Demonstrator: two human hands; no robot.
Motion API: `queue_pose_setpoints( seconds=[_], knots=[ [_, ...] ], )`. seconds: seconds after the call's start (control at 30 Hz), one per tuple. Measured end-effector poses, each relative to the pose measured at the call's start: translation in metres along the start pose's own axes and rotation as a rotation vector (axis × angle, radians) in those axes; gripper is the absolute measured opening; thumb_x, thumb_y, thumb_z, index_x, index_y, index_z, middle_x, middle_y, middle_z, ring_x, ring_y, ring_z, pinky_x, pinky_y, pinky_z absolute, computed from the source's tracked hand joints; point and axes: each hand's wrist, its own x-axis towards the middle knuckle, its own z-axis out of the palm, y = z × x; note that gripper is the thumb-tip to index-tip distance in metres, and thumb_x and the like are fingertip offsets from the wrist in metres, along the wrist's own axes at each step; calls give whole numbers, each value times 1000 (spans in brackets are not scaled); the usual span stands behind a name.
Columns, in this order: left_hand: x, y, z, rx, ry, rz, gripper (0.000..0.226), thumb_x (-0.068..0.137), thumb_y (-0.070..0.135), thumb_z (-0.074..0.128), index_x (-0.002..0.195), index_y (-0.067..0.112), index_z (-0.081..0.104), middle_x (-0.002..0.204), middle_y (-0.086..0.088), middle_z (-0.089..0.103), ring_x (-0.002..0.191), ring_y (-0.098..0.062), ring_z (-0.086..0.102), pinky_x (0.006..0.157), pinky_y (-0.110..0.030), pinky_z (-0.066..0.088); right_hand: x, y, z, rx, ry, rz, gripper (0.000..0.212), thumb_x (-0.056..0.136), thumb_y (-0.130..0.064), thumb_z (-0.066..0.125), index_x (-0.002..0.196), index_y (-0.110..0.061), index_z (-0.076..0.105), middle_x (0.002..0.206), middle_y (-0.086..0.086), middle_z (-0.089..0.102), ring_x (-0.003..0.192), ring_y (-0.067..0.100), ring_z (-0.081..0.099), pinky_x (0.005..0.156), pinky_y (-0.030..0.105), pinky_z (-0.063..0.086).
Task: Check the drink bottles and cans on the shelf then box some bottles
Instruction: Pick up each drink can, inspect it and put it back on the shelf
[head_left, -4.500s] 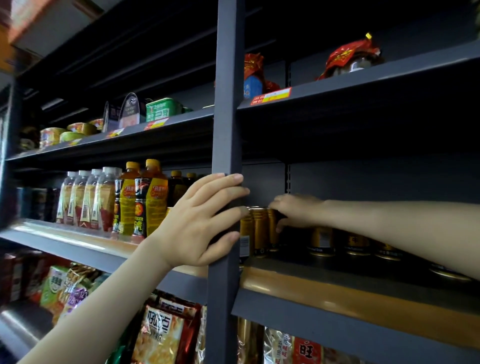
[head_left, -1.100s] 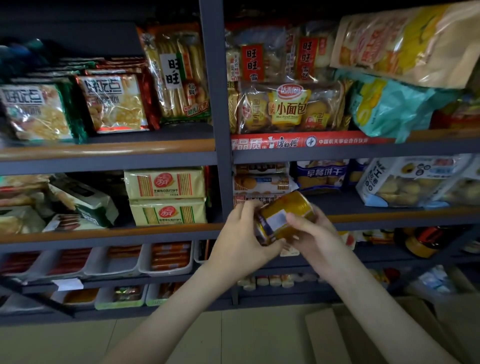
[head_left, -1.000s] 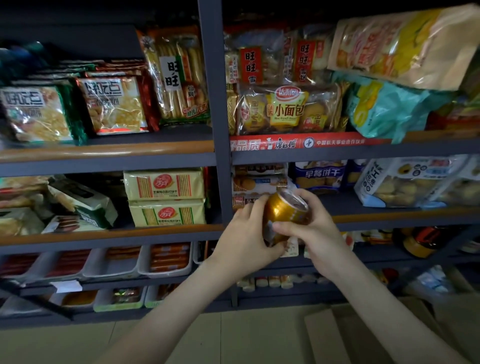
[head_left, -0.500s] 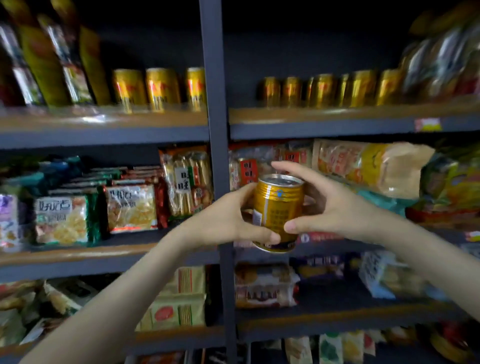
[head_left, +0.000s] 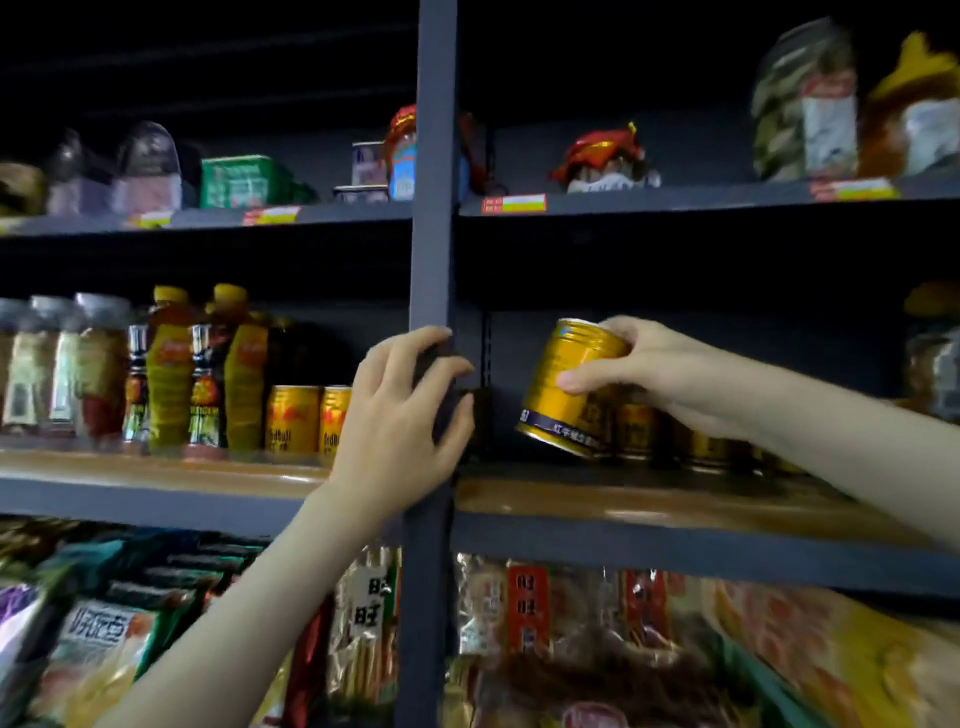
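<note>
Gripping the tilted gold can (head_left: 571, 387) by its upper half, the right hand (head_left: 670, 374) holds it just above the shelf edge (head_left: 623, 499), the left hand (head_left: 400, 426) curled round the post (head_left: 435, 156), and set down crooked it could topple the cans (head_left: 639, 431) just beneath the wrist.

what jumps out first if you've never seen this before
A tilted gold can stands out, gripped by the right hand just above the middle shelf, right of the dark post. The left hand grips that post, and bottles with yellow caps stand on the shelf further left.
</note>
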Motion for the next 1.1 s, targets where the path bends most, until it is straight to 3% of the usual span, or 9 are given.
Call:
queue_pose_setpoints(
  seconds=[0.1,0.17,0.23,0.37,0.47,0.53,0.7,0.87,1.1],
  knots=[
    [13,-6,4,40,-59,113,26,89,23,52,102,8,70,126,-14,57,121,-31,44,107,-37,28,45,-1,-6,28,-97,-14,65,61,-27,84,117,-21,53,109,4,66,98,17,64,78,30,54],
    [22,-11,1,55,-161,219,26,89,22,51,100,9,71,123,-12,61,125,-29,44,111,-39,26,76,10,-2,-12,-137,-4,49,72,-23,82,111,-27,53,109,3,64,99,17,62,84,35,55],
    [29,-16,-3,87,-276,310,26,89,22,50,99,10,71,120,-10,64,127,-27,45,115,-36,22,105,28,8,-133,-185,10,60,70,-27,84,121,-30,52,116,2,61,106,20,59,89,40,53],
    [36,-24,-7,104,-396,386,29,90,25,47,97,11,72,112,-7,66,127,-26,47,116,-37,20,142,56,20,-354,-239,10,70,71,-34,84,130,-30,47,120,-1,56,104,17,54,71,28,48],
    [36,-28,-5,94,-380,398,33,91,26,44,98,11,72,108,-7,66,126,-25,47,116,-38,19,160,65,24,-436,-294,-6,69,72,-37,82,130,-28,46,126,-1,53,107,17,51,74,29,46],
    [36,-29,-2,56,-347,382,35,90,26,42,98,10,72,105,-7,66,125,-25,47,116,-38,18,167,67,26,-494,-342,-14,71,73,-39,81,133,-28,44,134,0,50,115,19,50,88,33,47],
    [34,-31,4,1,-269,380,38,89,25,39,95,9,73,99,-7,65,120,-24,49,115,-39,19,168,56,11,-759,-557,-67,84,83,-39,71,148,-44,19,155,-4,19,136,21,28,109,38,31],
    [34,-36,8,-17,-247,443,40,90,27,38,91,9,73,97,-8,66,118,-24,51,114,-40,22,179,50,-7,-791,-637,-99,64,92,-14,62,139,-49,36,135,-13,41,122,11,43,77,17,43],
    [28,-47,10,-41,-228,529,66,100,45,21,88,6,73,104,-16,68,126,-30,49,115,-44,24,209,53,8,-856,-564,-75,54,89,-25,66,139,-34,45,136,-6,43,120,15,45,85,21,44]
  ],
)
